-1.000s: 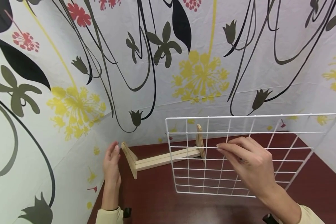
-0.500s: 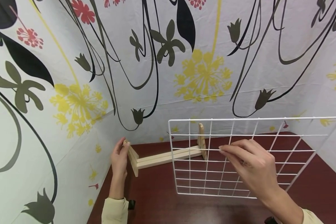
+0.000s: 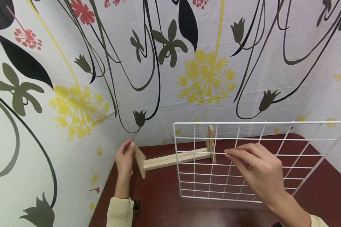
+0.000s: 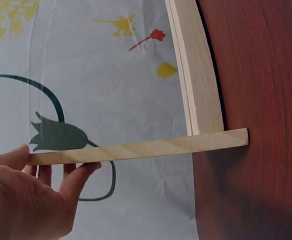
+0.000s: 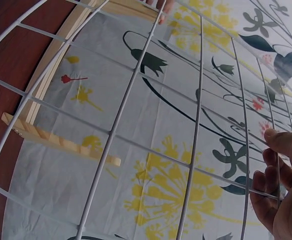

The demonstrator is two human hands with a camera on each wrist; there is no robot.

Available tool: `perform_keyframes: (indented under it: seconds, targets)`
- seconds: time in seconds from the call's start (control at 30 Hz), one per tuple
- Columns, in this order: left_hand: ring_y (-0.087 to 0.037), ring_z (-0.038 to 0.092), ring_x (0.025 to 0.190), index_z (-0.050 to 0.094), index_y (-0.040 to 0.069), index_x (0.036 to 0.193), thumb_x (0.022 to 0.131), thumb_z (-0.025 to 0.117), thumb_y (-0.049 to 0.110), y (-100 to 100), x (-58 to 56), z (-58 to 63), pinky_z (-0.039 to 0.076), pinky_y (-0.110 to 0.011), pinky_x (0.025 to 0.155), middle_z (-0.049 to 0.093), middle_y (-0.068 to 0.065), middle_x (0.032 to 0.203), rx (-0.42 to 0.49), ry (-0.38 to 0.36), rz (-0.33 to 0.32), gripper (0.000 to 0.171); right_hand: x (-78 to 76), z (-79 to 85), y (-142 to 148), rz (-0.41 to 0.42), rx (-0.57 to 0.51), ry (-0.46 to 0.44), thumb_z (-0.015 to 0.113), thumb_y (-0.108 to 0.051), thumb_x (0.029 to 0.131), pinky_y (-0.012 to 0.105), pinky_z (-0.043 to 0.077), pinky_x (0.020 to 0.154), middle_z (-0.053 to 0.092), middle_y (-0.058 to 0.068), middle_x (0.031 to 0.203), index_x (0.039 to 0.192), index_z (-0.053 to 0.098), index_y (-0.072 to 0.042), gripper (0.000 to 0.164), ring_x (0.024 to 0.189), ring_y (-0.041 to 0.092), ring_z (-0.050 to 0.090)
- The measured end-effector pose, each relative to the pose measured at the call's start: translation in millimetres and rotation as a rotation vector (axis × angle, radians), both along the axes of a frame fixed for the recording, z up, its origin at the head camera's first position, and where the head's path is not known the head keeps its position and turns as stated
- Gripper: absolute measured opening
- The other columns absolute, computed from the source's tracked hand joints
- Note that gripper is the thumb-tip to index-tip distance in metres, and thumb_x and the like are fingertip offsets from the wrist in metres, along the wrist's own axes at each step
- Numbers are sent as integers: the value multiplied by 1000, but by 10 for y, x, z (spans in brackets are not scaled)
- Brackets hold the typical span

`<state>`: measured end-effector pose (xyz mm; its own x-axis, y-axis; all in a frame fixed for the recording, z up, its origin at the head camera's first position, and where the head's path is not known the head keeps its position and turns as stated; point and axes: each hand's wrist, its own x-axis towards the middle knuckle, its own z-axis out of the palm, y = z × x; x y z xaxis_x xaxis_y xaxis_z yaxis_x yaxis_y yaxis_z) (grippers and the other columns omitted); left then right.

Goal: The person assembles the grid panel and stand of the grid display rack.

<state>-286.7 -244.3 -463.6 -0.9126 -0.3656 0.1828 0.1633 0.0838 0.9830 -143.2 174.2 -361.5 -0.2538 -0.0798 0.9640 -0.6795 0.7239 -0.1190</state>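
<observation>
Red-brown table, glossy at my end. My right hand pinches a white grid, tilted up over it — left hand pinches the left upright of the wooden stand, standing farther back. Beyond — pale floral cloth, creased, walling back and sides.

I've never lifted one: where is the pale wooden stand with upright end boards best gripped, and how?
Probably the upper tip of the thin wooden end board nearest the left hand, pinched from the left: the pale wooden rail joins low, on its right side.
</observation>
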Motion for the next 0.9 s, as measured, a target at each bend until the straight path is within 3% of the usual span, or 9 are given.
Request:
perform_keyframes:
  seconds: [0.2, 0.37, 0.5, 0.73, 0.9]
  targets:
    - [-11, 65, 123, 69, 13, 137, 104, 70, 25, 106, -62, 10, 56, -22, 81, 68, -7, 139, 4, 4, -38, 36, -8, -12, 14, -2, 0, -3, 64, -42, 106, 21, 40, 60, 75, 1, 79, 88, 85, -11, 41, 67, 14, 58]
    - [-17, 65, 127, 71, 17, 136, 102, 72, 28, 189, -106, -1, 59, -23, 83, 70, -7, 140, -15, 3, -66, 35, -11, -27, 25, -6, 7, -20, 63, -42, 107, 21, 40, 61, 75, 1, 80, 89, 85, -12, 42, 69, 14, 58]
    - [-15, 67, 125, 73, 21, 134, 100, 75, 32, 215, -108, -28, 61, -25, 87, 71, -4, 141, -27, -12, -79, 36, -12, -44, 21, -14, 19, -25, 63, -43, 107, 21, 39, 60, 75, 0, 80, 89, 85, -13, 42, 69, 14, 58]
    - [-6, 72, 113, 75, 18, 133, 98, 78, 28, 243, -126, -61, 63, -25, 83, 72, -9, 138, -22, 19, -116, 36, -20, -72, 11, -27, 22, -22, 63, -44, 107, 23, 40, 60, 74, -1, 79, 89, 85, -14, 42, 69, 15, 59]
    - [-8, 72, 114, 75, 18, 132, 97, 79, 30, 280, -140, -75, 63, -27, 84, 72, -10, 138, -26, 31, -151, 37, -18, -81, 9, -27, 28, -26, 63, -45, 106, 24, 40, 60, 74, -2, 79, 88, 85, -15, 41, 69, 15, 59]
